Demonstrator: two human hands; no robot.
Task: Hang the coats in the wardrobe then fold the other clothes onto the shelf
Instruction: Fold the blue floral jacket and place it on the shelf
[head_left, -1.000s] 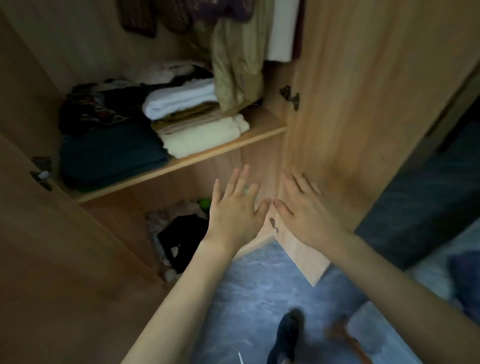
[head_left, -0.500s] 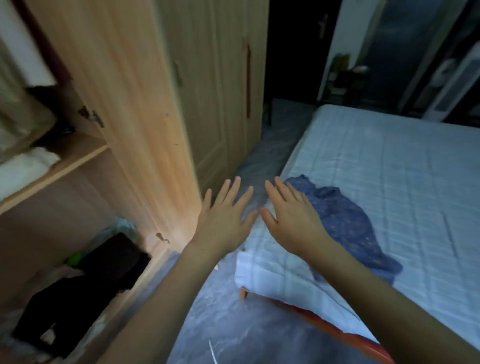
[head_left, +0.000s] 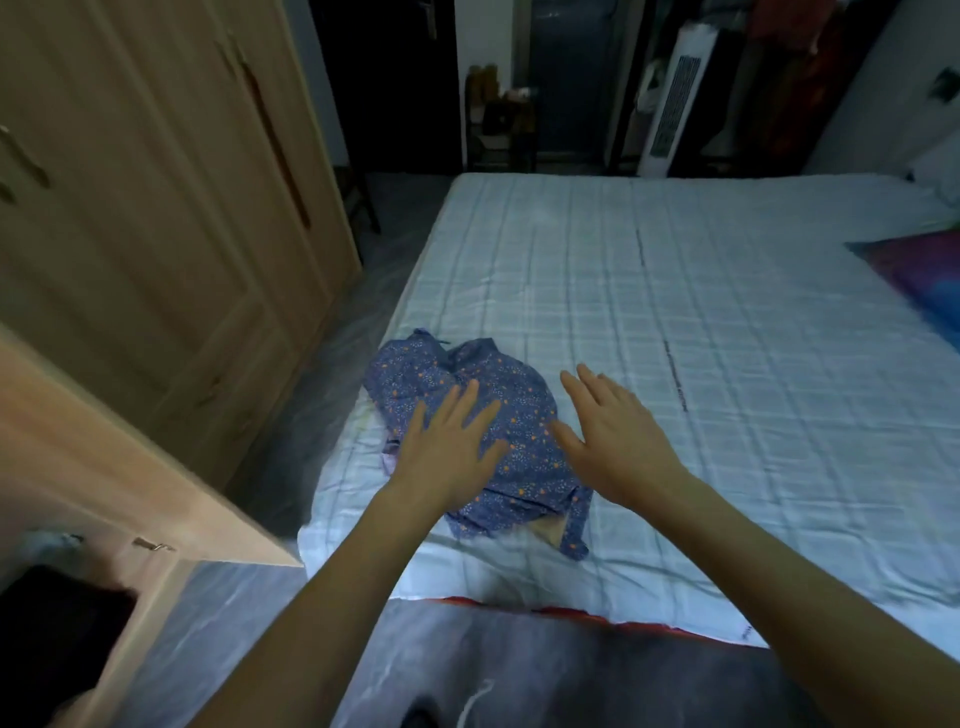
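blue garment (head_left: 511, 415) partly behind left hand (head_left: 447, 452).

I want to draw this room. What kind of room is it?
Most likely a bedroom. A big bed with a checked sheet fills the middle, a wooden wardrobe stands beside it, and a crumpled blue garment lies on the bed.

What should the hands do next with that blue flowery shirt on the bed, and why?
Probably lower both hands and take hold of the blue flowery garment. The left hand and right hand are open with fingers spread, holding nothing, and it lies crumpled near the corner of the bed, so it needs picking up before folding.
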